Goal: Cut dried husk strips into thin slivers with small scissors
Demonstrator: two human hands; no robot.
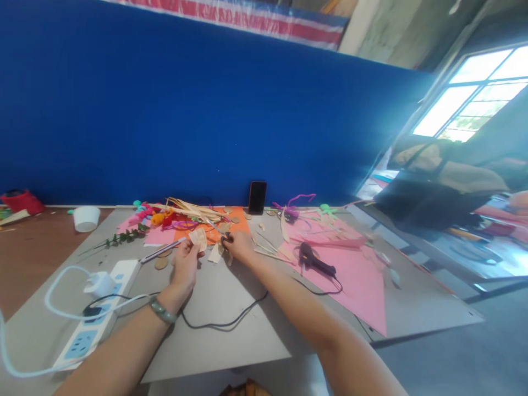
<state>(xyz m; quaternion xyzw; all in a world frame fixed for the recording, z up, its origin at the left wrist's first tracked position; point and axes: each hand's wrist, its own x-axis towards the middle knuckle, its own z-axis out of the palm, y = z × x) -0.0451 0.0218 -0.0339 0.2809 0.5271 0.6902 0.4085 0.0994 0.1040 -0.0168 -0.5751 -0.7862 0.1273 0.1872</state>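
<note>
My left hand (186, 265) pinches a pale, dry-looking flat strip piece (199, 238) between thumb and fingers. Close by on the right, my right hand (240, 245) is closed around the dark handles of scissors (225, 240), whose blades point up and left, apart from the pale piece. Small cut pale scraps (215, 253) lie on the table just below the scissors. Beside my left hand are a grey-and-white pen-like tool (161, 251) and a round wooden slice (161, 264). An orange sheet (237, 220) lies behind both hands.
A white power strip (124, 275) with plugs stands at left, its cables crossing the table. A black glue gun (315, 259) rests on pink sheets (358, 286) at right. A phone (257, 198) leans against the blue partition (231, 110). Straw strips (193, 209) are heaped behind.
</note>
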